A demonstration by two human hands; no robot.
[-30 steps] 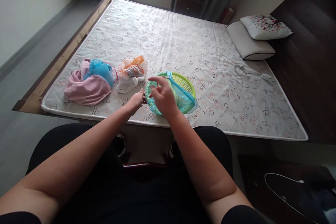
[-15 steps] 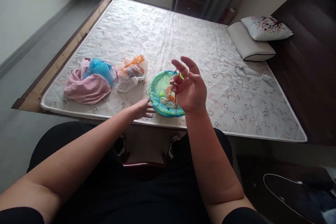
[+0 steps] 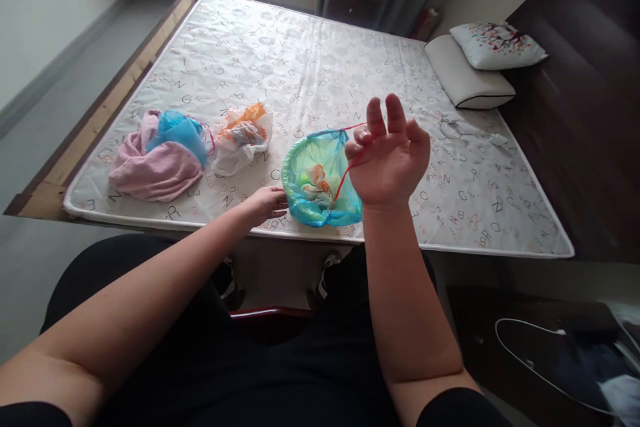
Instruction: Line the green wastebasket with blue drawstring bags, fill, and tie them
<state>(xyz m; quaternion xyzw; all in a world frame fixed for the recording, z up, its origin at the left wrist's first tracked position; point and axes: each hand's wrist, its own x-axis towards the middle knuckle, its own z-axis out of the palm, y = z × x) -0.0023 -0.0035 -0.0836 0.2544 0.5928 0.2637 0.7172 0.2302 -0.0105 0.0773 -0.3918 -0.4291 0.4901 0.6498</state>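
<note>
A small round green bin [image 3: 303, 181] stands near the mattress's front edge, lined with a blue translucent trash bag [image 3: 342, 219]. Crumpled white and orange litter [image 3: 320, 188] lies inside. My right hand [image 3: 393, 153], palm up, has the bag's red drawstring [image 3: 343, 180] hooked in its curled fingers while two other fingers point upward. The string is taut, and the bag's right side is drawn out toward this hand. My left hand [image 3: 270, 205] has its fingers stretched out at the bin's left wall, the tips apparently touching it.
Left of the bin lie a white and orange plastic bag [image 3: 245, 133], a pink cloth [image 3: 153, 170] and a bundled blue bag [image 3: 180, 137] with red string. Two pillows [image 3: 470, 77] rest at the right of the mattress [image 3: 320, 73]. A white cable [image 3: 505, 327] runs at lower right.
My right hand has moved right with the drawstring, stretching the bag's right rim outward off the bin. My left hand stays beside the bin. The view has shifted slightly.
</note>
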